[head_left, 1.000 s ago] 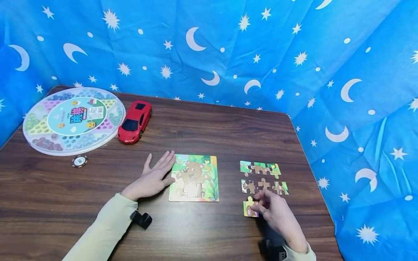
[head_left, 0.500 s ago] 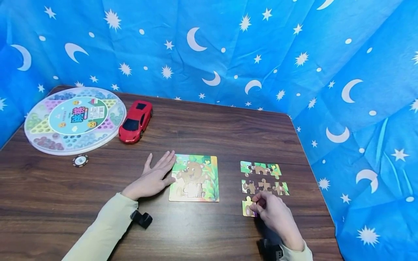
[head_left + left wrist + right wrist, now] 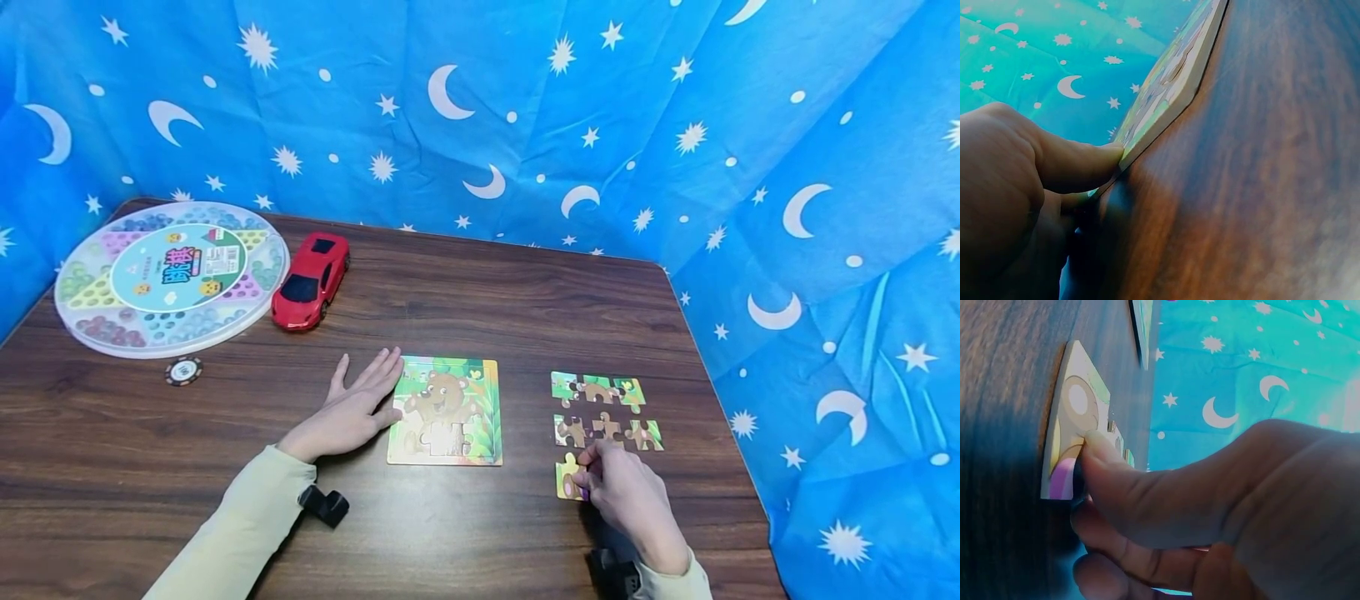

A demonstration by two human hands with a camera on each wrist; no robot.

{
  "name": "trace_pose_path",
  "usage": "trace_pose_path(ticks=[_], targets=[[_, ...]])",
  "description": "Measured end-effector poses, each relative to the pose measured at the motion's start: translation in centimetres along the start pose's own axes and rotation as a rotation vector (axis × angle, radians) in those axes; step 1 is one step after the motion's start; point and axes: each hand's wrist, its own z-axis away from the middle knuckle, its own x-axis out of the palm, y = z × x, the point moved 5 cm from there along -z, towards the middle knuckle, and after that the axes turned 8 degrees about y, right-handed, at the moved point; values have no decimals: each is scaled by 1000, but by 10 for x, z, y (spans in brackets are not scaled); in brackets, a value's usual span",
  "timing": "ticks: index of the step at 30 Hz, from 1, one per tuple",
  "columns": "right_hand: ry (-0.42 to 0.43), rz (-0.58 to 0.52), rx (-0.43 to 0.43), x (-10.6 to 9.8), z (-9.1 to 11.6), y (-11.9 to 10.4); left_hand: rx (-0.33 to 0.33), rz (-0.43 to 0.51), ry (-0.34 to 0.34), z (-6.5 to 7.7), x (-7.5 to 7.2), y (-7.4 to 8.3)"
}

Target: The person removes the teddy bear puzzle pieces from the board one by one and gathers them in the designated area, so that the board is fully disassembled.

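Observation:
A square puzzle board (image 3: 448, 411) with a bear picture lies flat at the middle of the table. Along its left edge rests my left hand (image 3: 347, 417), fingers spread and straight; the left wrist view shows the thumb (image 3: 1085, 164) touching the board's rim (image 3: 1160, 122). To the right, my right hand (image 3: 632, 500) pinches the right side of a yellow-green puzzle piece (image 3: 567, 479) with a purple corner. In the right wrist view, the thumb (image 3: 1110, 472) lies against that piece's edge, other fingers curled below. Above it sit a row of loose bear-body pieces (image 3: 606, 427) and a top row (image 3: 597, 389).
A round Chinese checkers set (image 3: 177, 267) with marbles stands at the far left, a red toy car (image 3: 311, 282) beside it. Just in front lies a black-and-white poker chip (image 3: 183, 371). A blue star-and-moon cloth (image 3: 510, 75) hangs behind the table and along its right.
My right hand and the piece at its fingertips have shifted slightly left, under the left end of the loose rows. The left hand and the board have stayed put.

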Motion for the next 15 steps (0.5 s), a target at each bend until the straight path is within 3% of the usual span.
trace_pose_path(ticks=[15], targets=[[-20,26,-15,-2,-1,-7,3,-1,6,1,-1,1]])
